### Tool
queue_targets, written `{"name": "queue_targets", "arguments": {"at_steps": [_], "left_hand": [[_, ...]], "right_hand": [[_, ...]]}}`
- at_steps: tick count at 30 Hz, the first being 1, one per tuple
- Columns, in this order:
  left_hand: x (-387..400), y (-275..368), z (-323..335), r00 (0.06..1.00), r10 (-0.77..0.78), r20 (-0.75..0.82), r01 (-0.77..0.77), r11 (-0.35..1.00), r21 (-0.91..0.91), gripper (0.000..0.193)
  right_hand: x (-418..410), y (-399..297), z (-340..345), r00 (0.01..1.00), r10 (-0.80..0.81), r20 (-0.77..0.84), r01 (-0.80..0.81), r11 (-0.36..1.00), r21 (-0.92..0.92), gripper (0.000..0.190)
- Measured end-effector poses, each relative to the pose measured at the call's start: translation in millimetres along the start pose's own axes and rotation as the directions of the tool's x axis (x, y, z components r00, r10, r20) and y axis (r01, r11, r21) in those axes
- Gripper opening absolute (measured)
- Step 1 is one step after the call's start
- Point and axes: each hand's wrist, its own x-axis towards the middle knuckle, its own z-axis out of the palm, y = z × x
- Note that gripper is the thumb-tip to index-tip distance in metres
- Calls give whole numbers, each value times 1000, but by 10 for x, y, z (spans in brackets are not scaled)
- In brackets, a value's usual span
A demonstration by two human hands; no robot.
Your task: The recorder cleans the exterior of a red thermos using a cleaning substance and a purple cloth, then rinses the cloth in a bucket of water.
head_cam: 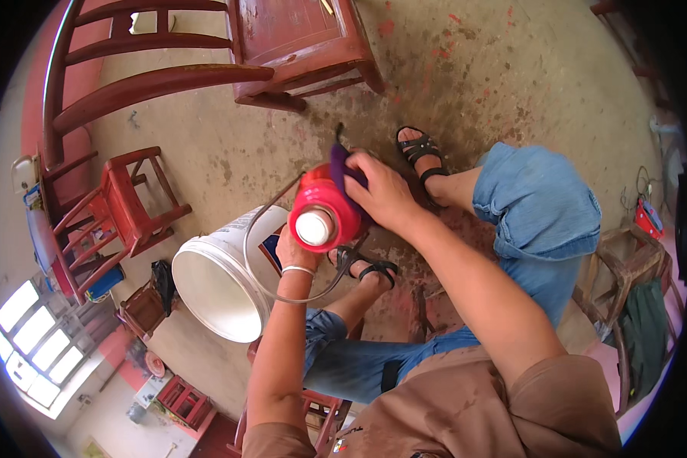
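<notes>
A red vacuum flask [343,214] with a wire bail handle [266,289] and a pale stopper [314,228] in its mouth is held up before me, its top towards the camera. My left hand [297,249], a white bangle at the wrist, supports the flask at its lower left side. On the flask's right side, my right hand [378,186] presses a dark purple cloth [340,166] between thumb and fingers. The far side of the flask and most of my left fingers are hidden. A white plastic bucket [223,292] lies tilted beside my left forearm, its open mouth facing me.
A red wooden chair [297,48] stands ahead, and a small red chair [127,200] at the left. My sandalled feet rest on the stained concrete floor [481,86]. At the right, a worn wooden stool [624,269] has dark green cloth [644,332] hanging by it.
</notes>
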Motion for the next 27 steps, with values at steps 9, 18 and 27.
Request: {"name": "queue_targets", "arguments": {"at_steps": [9, 18, 27], "left_hand": [[7, 183, 201, 985, -148, -88, 142, 988, -68, 42], [-14, -4, 57, 998, -57, -8, 48, 902, -429, 46], [-463, 528, -1063, 934, -355, -37, 108, 379, -919, 14]], "right_hand": [[1014, 1150, 434, 938, 239, 250, -213, 969, -126, 47], [-212, 1540, 861, 694, 720, 17, -616, 581, 532, 49], [127, 116, 13, 962, 250, 106, -229, 539, 810, 38]]}}
